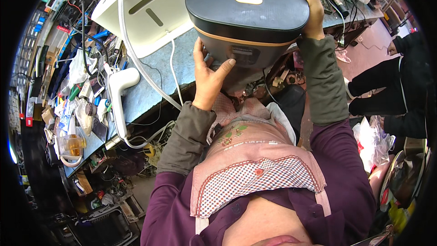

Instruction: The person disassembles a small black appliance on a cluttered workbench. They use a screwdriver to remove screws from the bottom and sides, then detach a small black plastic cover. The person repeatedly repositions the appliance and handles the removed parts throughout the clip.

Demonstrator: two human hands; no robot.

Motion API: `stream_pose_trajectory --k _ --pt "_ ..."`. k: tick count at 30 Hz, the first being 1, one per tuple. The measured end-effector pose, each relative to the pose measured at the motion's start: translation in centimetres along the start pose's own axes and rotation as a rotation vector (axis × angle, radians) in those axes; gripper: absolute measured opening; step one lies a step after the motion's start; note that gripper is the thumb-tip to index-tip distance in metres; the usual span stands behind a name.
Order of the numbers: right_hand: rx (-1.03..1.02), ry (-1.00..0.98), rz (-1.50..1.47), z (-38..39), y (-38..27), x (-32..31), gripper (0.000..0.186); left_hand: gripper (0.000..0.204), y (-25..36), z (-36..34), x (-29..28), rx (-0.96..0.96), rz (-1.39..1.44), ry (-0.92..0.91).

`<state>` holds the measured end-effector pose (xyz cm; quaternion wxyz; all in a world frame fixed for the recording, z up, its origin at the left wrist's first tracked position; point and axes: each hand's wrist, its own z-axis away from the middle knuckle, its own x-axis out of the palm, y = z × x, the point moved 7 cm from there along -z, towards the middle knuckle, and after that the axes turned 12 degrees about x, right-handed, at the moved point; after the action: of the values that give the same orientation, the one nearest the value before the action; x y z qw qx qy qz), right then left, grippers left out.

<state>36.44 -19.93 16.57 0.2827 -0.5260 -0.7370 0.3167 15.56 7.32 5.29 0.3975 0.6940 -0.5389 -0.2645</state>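
I hold a black box-shaped appliance [246, 13] with a copper band and rounded corners, up off the bench. My left hand [209, 70] grips its lower left front, thumb on the dark front face. My right hand [310, 7] holds its upper right side. A white plastic housing [109, 23] with two slots lies behind it at the left. A white wand-like handle [122, 82] with a grey hose rests on the bench's left part, and a thin white cord [175, 68] runs down from the housing.
The blue-grey workbench [150, 107] carries heaped tools, parts, wires and a clear cup of amber liquid [72, 145] at the left, and instruments at the back right. Another person in dark clothes [400, 86] stands at the right near plastic bags [371, 141]. Cables hang below the bench edge.
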Motion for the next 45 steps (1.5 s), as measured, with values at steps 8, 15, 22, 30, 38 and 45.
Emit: stream_pose_trajectory --k 8,15,22,30,38,45 --pt "-0.160 0.044 0.221 0.2 -1.2 0.0 0.042 0.114 -0.1 -0.4 0.3 -0.057 0.060 0.003" --pt "-0.218 0.044 0.234 0.3 -1.3 0.3 0.039 0.128 0.8 -0.2 0.8 -0.024 -0.143 0.019" --pt "-0.119 0.069 0.157 0.5 -2.0 0.9 0.039 0.135 -0.2 -0.1 1.0 0.063 -0.263 -0.019" --pt "-0.122 0.059 0.194 0.5 -1.6 0.5 0.039 0.143 -0.5 -0.1 1.5 0.100 -0.346 0.008" --pt "0.220 0.128 -0.156 0.3 -1.1 1.2 0.045 0.152 -1.0 -0.2 0.8 0.079 -0.279 -0.159" --pt "0.081 0.300 0.179 3.9 -4.1 4.2 0.036 0.089 -2.3 -6.6 -9.3 -0.102 0.043 0.301"
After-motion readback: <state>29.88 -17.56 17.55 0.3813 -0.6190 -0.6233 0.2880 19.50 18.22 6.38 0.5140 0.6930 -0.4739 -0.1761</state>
